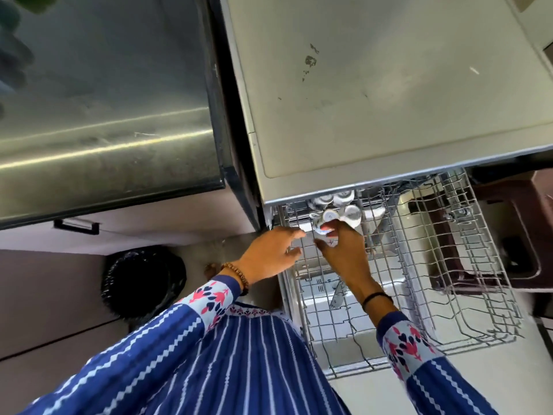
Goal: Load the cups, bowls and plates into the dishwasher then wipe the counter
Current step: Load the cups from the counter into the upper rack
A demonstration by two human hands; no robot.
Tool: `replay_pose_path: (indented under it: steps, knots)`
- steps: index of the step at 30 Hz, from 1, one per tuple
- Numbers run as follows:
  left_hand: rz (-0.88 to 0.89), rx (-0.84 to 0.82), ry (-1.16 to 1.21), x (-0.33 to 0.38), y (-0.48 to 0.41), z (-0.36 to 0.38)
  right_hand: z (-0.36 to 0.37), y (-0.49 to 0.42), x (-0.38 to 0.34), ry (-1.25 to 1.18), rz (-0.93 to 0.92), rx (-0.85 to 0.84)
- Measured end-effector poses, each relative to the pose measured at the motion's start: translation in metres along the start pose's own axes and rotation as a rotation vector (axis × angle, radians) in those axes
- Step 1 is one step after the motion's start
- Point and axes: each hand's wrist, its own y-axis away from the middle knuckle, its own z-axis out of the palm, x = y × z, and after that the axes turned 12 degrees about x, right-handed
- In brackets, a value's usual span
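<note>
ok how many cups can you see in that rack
5 visible. Two cups sit at the back left of the upper rack, two just in front, and a fifth cup is held by the right hand. More may be hidden under the counter.

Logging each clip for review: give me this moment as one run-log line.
stage: loading cups | right hand: holds cup at rack back-left | left hand: open by rack's left edge | other cups: upside down in rack
</note>
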Motion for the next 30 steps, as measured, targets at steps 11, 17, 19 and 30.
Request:
replay_pose_path:
  steps: [11, 17, 19, 30]
  knots:
    - [-0.126, 0.471, 0.274, -0.029, 0.113, -0.098, 0.015, 0.049, -0.149, -0.272, -0.217, -0.236]
    - [-0.212, 0.729, 0.331, -0.076, 0.134, -0.169, 0.047, 0.024, -0.238, -0.308, -0.414, -0.328]
    - [-0.242, 0.791, 0.378, -0.095, 0.134, -0.193, 0.064, 0.015, -0.270, -0.323, -0.446, -0.343]
    - [-0.365, 1.071, 0.500, -0.228, 0.119, -0.318, 0.185, -0.045, -0.441, -0.302, -0.474, -0.418]
